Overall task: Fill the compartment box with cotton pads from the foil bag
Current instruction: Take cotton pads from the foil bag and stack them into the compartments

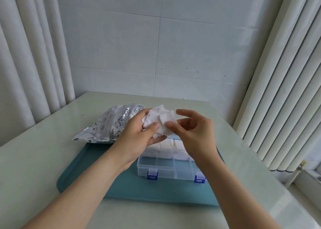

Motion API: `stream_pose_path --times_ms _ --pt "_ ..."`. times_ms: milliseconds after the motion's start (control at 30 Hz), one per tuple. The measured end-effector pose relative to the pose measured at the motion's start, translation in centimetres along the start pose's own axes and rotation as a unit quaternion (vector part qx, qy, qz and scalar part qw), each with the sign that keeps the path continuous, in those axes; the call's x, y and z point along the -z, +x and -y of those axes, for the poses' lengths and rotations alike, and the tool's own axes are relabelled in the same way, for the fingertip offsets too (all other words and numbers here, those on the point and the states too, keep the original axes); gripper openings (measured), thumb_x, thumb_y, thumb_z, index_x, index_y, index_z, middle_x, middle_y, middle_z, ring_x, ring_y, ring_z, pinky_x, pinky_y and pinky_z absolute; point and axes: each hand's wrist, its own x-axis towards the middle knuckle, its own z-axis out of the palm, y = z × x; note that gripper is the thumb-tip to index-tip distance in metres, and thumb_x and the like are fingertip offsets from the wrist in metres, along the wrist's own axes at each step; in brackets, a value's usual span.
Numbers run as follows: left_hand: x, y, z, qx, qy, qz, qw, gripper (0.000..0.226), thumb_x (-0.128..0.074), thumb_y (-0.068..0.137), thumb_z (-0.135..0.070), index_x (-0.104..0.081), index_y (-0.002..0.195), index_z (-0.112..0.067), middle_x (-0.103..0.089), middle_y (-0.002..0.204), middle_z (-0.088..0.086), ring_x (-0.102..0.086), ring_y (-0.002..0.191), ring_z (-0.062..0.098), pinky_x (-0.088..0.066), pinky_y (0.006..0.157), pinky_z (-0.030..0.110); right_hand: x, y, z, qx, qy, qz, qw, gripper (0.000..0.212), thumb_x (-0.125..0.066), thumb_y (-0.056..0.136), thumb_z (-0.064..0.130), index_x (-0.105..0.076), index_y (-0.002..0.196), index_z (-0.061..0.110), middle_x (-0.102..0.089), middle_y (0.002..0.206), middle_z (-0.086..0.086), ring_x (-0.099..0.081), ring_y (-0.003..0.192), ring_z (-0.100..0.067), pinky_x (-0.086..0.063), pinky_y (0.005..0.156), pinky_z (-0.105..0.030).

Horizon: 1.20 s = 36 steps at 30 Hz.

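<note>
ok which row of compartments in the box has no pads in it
The near row, beside the blue latches: its cells show clear, while the far row is packed with white cotton pads.

**No legible wording in view**

The only print is on the foil bag. Dark blue line drawings and a few small round symbols (badge-like circles with marks inside) run across its silver side. A short line of tiny characters sits near the upper fold, too small and creased to read. The left hand covers the bag's right end, so whatever is printed there cannot be made out.
</note>
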Motion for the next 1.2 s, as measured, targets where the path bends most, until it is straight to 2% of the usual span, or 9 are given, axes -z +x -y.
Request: stream_pose_path --times_ms 167,267,433,567,667,800,867,967,1200 --pt "-0.1 0.0 -0.2 -0.002 -0.015 0.0 1.0 0.036 -0.049 0.109 0.002 -0.059 0.14 -0.013 -0.073 0.13 0.009 -0.072 0.119 0.03 -0.057 0.104 0.053 -0.2 0.0 -0.2 -0.012 -0.01 0.026 1.0 0.04 -0.093 0.078 0.027 -0.078 0.115 0.022 -0.078 0.1 0.0 -0.077 0.079 -0.022 -0.066 0.077 -0.04" --pt "-0.2 -0.1 -0.2 -0.005 -0.016 -0.002 1.0 0.033 -0.048 0.11 -0.001 -0.06 0.138 -0.013 -0.074 0.129 0.009 -0.073 0.119 0.03 -0.058 0.102 0.052 -0.1 -0.2 0.0 -0.002 0.001 0.052 0.999 0.024 -0.089 0.083 0.02 -0.08 0.105 0.017 -0.081 0.085 0.0 -0.078 0.077 -0.016 -0.064 0.074 -0.031" --pt "0.1 0.0 -0.4 -0.012 -0.031 -0.044 0.998 0.03 -0.044 0.112 -0.003 -0.062 0.133 -0.014 -0.075 0.126 0.009 -0.075 0.114 0.026 -0.063 0.093 0.042 0.5 0.0 0.3 -0.026 0.033 0.06 0.997 0.021 -0.088 0.083 0.02 -0.079 0.102 0.017 -0.078 0.074 0.0 -0.071 0.064 -0.007 -0.051 0.06 -0.016" --pt "0.5 0.2 -0.5 -0.006 -0.031 -0.067 0.997 0.033 -0.041 0.112 0.002 -0.061 0.133 -0.013 -0.075 0.123 0.012 -0.077 0.11 0.029 -0.063 0.093 0.043 1.1 0.3 0.0 -0.072 0.102 0.03 0.992 0.02 -0.083 0.088 0.028 -0.08 0.102 0.015 -0.081 0.09 -0.003 -0.075 0.081 -0.01 -0.051 0.069 -0.016" --pt "0.3 0.1 -0.6 0.021 -0.032 -0.051 0.998 0.046 -0.039 0.103 0.014 -0.059 0.135 -0.011 -0.074 0.124 0.015 -0.076 0.111 0.031 -0.062 0.096 0.048 0.8 0.2 0.2 -0.063 0.12 0.052 0.989 0.019 -0.078 0.092 0.025 -0.079 0.104 0.01 -0.08 0.091 -0.004 -0.069 0.071 -0.005 -0.049 0.064 -0.013" --pt "0.1 0.1 -0.3 0.043 0.002 -0.004 0.999 0.057 -0.043 0.096 0.02 -0.058 0.136 -0.017 -0.071 0.129 0.016 -0.072 0.118 0.028 -0.061 0.098 0.047 0.4 -0.2 0.6 0.038 0.032 0.135 0.99 0.018 -0.085 0.087 0.014 -0.08 0.104 0.009 -0.081 0.09 -0.005 -0.078 0.085 -0.025 -0.063 0.077 -0.036" --pt "0.1 -0.1 -0.3 0.047 0.024 0.027 0.998 0.057 -0.048 0.098 0.019 -0.057 0.139 -0.02 -0.071 0.13 0.015 -0.071 0.12 0.028 -0.059 0.101 0.047 0.1 -0.4 0.7 0.063 -0.038 0.128 0.989 0.031 -0.093 0.078 0.017 -0.08 0.106 0.018 -0.079 0.084 -0.001 -0.075 0.079 -0.027 -0.063 0.077 -0.04" --pt "0.0 -0.3 -0.5 0.057 0.023 0.056 0.997 0.062 -0.046 0.098 0.022 -0.057 0.142 -0.021 -0.071 0.13 0.016 -0.071 0.12 0.031 -0.059 0.102 0.048 -0.1 -0.5 0.7 0.085 -0.112 0.085 0.986 0.043 -0.097 0.072 0.022 -0.079 0.11 0.024 -0.076 0.077 0.008 -0.069 0.069 -0.011 -0.057 0.071 -0.025" --pt "-0.3 -0.7 -1.0 0.057 0.062 0.083 0.993 0.061 -0.037 0.1 0.021 -0.062 0.136 -0.021 -0.075 0.124 0.01 -0.073 0.116 0.024 -0.06 0.1 0.041 -0.3 -0.6 0.5 0.12 -0.166 0.068 0.976 0.036 -0.093 0.078 0.015 -0.08 0.11 0.029 -0.074 0.077 0.017 -0.068 0.073 -0.002 -0.047 0.068 -0.009"
